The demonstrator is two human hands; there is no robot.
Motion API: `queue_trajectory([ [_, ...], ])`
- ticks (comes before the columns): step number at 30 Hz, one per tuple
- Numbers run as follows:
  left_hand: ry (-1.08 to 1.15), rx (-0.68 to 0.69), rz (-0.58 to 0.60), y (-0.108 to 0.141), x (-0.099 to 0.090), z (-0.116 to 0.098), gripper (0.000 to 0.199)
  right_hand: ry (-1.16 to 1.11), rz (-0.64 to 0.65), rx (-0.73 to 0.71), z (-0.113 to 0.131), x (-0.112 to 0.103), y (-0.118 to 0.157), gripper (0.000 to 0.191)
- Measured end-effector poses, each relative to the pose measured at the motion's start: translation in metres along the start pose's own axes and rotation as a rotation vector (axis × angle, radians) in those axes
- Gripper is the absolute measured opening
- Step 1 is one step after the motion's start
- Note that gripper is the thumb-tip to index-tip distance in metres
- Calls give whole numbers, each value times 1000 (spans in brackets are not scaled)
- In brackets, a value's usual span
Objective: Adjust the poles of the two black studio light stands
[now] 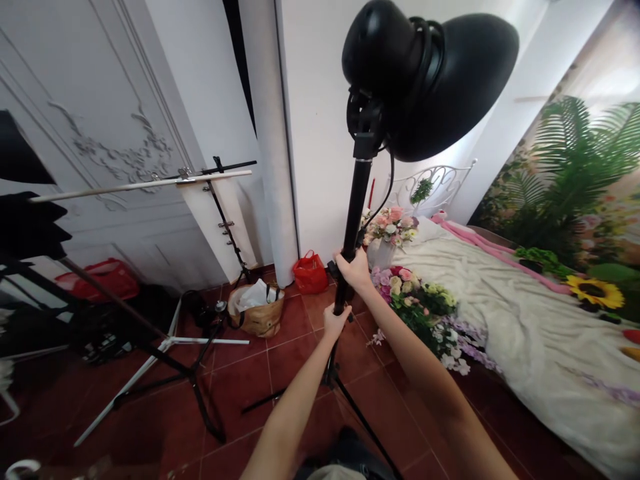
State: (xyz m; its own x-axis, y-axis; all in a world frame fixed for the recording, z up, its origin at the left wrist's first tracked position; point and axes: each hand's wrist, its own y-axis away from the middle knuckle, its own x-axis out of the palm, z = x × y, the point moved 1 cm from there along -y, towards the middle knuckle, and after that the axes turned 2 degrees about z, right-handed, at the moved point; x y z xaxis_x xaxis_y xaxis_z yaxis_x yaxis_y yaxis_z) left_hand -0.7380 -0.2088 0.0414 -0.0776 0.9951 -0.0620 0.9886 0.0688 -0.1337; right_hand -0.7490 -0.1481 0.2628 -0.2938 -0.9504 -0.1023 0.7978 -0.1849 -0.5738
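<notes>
A black light stand (355, 207) rises in front of me, its legs spread on the floor. On top sits a black studio light (383, 57) with a wide round reflector (465, 80) facing right. My right hand (354, 267) is closed around the pole near a clamp knob. Lower down, my left hand (336, 321) is wrapped round the same pole near another knob. A dark cable hangs from the lamp head beside the pole.
To the right stands a bed (450, 257) with rumpled cream cloth; flower bunches (415, 290) lie beside it. Other light stands (193, 373) crowd the left. A red bag (310, 272) and a brown bag (263, 317) rest on the tiled floor by the wall.
</notes>
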Motion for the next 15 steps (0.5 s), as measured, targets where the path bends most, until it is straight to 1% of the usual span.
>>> queue_trajectory([
  [2, -3, 58, 78, 5, -10, 1, 28, -26, 61, -23, 4, -2, -6, 16],
  [3, -18, 64, 109, 8, -15, 4, 33, -29, 68, -27, 6, -2, -8, 16],
  [5, -68, 38, 165, 15, -24, 12, 42, -14, 37, -16, 8, -1, -8, 17],
  [7, -122, 7, 214, 20, -30, 23, 43, 22, -46, 4, 10, 2, -3, 20],
  [9, -171, -15, 222, 22, -32, 32, 38, 65, -138, 29, 9, 7, 5, 24],
  [11, -226, -43, 198, 21, -32, 38, 34, 104, -203, 54, 5, 10, 14, 27],
  [13, -280, -74, 192, 18, -31, 41, 34, 122, -205, 68, -1, 12, 21, 27],
  [15, -288, -88, 207, 15, -29, 42, 34, 114, -161, 68, -10, 12, 25, 24],
])
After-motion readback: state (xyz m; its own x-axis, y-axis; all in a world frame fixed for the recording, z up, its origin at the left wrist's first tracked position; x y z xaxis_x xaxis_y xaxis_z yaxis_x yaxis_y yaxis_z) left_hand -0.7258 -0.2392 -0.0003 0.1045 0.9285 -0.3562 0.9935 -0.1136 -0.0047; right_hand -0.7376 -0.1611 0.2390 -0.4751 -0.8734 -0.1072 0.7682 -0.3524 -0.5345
